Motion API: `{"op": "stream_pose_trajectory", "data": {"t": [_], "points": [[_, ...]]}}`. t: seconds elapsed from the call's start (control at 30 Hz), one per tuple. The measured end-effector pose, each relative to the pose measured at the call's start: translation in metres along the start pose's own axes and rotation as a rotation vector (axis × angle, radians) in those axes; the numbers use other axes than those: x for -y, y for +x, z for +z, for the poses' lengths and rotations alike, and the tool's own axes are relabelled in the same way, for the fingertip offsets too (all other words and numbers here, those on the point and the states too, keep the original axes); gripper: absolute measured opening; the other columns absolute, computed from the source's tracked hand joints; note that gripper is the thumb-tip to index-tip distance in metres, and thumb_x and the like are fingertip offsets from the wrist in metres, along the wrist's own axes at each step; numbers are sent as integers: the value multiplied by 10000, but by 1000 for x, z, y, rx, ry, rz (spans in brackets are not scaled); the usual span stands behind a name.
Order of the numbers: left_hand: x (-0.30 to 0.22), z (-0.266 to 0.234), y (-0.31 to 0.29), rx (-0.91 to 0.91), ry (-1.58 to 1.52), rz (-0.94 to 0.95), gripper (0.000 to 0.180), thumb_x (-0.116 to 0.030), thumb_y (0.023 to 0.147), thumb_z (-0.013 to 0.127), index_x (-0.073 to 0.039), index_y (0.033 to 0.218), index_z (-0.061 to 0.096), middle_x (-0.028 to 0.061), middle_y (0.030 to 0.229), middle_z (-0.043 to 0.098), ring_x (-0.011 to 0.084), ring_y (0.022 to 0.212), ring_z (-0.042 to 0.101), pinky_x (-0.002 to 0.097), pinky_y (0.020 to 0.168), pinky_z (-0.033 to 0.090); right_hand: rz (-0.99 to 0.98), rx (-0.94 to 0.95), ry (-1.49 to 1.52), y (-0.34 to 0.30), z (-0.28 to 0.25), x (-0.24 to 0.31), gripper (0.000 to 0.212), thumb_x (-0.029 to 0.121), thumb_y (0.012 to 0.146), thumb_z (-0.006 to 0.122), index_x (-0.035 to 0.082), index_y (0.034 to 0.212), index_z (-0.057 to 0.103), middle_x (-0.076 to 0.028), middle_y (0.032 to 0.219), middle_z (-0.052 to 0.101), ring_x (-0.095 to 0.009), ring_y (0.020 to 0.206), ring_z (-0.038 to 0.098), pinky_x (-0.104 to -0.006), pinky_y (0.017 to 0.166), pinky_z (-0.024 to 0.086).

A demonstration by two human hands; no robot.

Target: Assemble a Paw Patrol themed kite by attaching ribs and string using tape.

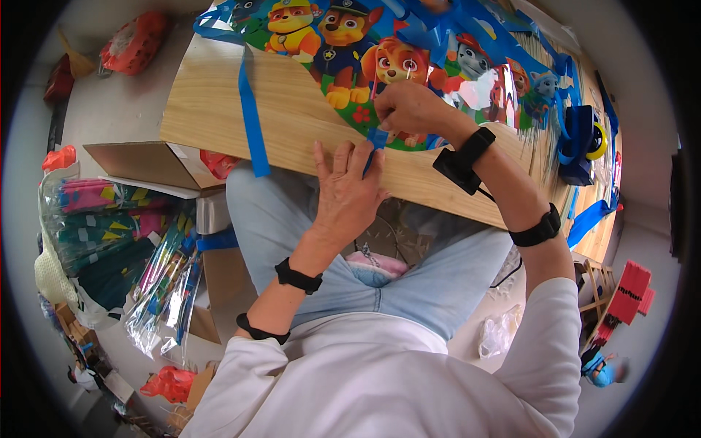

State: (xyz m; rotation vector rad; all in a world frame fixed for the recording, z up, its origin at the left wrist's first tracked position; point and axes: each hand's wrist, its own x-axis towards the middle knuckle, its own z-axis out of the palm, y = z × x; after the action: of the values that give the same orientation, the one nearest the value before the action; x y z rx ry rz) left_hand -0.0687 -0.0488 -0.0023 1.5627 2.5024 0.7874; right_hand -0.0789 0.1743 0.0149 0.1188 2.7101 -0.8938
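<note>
My left hand (346,188) touches the blue ribbon (377,138) at the near edge of the wooden table (288,98), long axis pointing table-inward; my right hand (416,109), apart, curls over the tabletop's puppy-print plastic sheet (398,62), both grips unclear.

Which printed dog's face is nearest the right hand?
The tan, pink-eyed dog: its face lies just beyond the right hand, while the other dogs have faces farther off.
</note>
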Motion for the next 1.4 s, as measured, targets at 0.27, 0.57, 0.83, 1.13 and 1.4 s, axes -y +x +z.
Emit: {"op": "stream_pose_trajectory", "data": {"t": [0.27,0.57,0.83,1.13,1.4], "points": [[1,-1,-1,-2,27,30,618,-247,690,788,-9,1225,592,60,1346,433,308,1238,410,674,1087,179,-7,-26,-29,-3,1,2,156,121,673,725,5,723,633,-125,714,610,-289,714,623,-406,641,476],[3,-2,2,25,38,69,633,-236,695,783,-4,1244,571,13,1373,467,283,1265,447,709,1061,191,72,6,-92,-2,1,5,134,136,685,717,30,727,646,-107,768,634,-307,754,632,-418,669,487],[2,-4,3,56,45,61,651,-232,693,787,-8,1260,561,14,1358,481,279,1240,460,706,1050,225,294,-242,-451,-7,-6,26,271,281,683,738,46,804,678,-142,784,683,-321,783,672,-420,660,520],[2,-6,4,30,48,70,649,-225,695,793,-14,1264,561,16,1338,492,278,1234,459,699,1052,234,364,-271,-48,-20,14,27,327,327,647,809,56,702,635,-105,672,665,-264,679,671,-372,606,499],[1,-6,4,20,33,67,624,-216,680,801,-24,1232,584,17,1325,501,283,1212,471,692,1062,223,519,-253,-17,-17,17,24,356,372,608,837,97,807,728,-104,775,707,-286,768,699,-387,666,544]]}}
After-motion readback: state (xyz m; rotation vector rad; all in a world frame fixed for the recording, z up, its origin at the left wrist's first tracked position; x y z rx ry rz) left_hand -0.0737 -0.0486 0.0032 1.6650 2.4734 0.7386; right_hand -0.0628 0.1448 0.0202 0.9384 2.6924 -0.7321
